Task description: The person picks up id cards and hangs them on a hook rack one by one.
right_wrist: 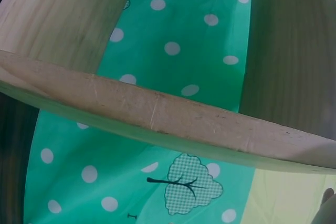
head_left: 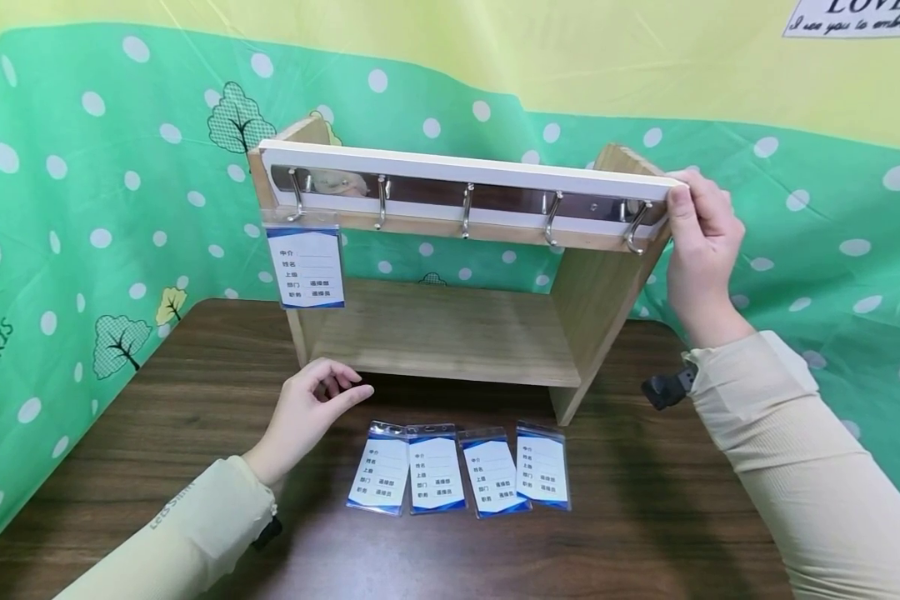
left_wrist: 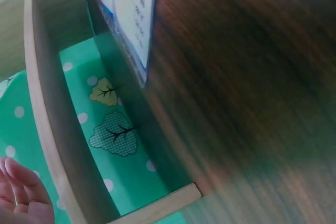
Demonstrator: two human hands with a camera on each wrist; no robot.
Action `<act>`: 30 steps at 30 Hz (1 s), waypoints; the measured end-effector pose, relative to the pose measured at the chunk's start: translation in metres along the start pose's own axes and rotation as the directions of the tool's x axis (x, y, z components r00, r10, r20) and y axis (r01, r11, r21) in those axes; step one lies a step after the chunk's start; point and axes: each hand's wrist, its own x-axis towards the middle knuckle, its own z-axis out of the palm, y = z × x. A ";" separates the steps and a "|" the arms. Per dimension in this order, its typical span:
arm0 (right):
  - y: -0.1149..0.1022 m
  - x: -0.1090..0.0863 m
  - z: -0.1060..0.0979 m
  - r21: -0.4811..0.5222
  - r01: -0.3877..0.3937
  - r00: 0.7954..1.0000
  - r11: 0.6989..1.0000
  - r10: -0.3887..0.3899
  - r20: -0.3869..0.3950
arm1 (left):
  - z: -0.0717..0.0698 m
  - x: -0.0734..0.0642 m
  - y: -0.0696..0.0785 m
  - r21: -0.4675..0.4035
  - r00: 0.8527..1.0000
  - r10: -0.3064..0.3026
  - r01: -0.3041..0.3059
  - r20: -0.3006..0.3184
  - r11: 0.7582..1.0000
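Note:
A small wooden shelf (head_left: pixel 450 333) carries a white-edged board (head_left: pixel 450 163) across its top front, with several metal hooks (head_left: pixel 467 210) in a row. From the leftmost hook hangs a clear-sleeved badge card (head_left: pixel 306 267). My right hand (head_left: pixel 705 246) grips the right end of the board, thumb at the front. In front of the shelf's lower left, my left hand (head_left: pixel 317 408) holds nothing, its fingers loosely bent. Near it on the table lie several more badge cards: a leftmost card (head_left: pixel 378 471), a second card (head_left: pixel 435 471), a third card (head_left: pixel 491 475) and a rightmost card (head_left: pixel 543 467), these last two overlapping.
The shelf stands on a dark wood-grain table (head_left: pixel 630 517). Behind and beside it hangs a green dotted cloth (head_left: pixel 142 167) with a yellow upper part. In the left wrist view, the shelf's wooden edge (left_wrist: pixel 47 119) runs beside the hand.

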 end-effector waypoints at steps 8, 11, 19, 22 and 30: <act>0.005 0.001 0.001 0.006 0.004 1.000 1.000 -0.004 -0.017 | 0.005 -0.001 -0.005 0.050 0.998 -0.021 0.017 0.066 0.999; 0.011 0.002 0.001 0.014 0.002 1.000 1.000 -0.002 -0.028 | 0.007 -0.002 -0.007 0.071 0.997 -0.023 0.017 0.078 0.997; 0.015 0.001 0.001 0.007 0.001 0.999 1.000 0.000 -0.036 | 0.011 -0.004 -0.011 0.083 0.989 -0.071 0.061 0.128 0.995; 0.011 0.000 0.001 0.011 0.002 0.999 1.000 -0.002 -0.039 | 0.012 -0.004 -0.015 0.078 0.981 -0.119 0.107 0.155 0.991; 0.019 0.000 -0.001 0.030 -0.008 0.999 1.000 0.009 -0.049 | 0.016 -0.004 -0.027 0.099 0.946 -0.241 0.225 0.215 0.969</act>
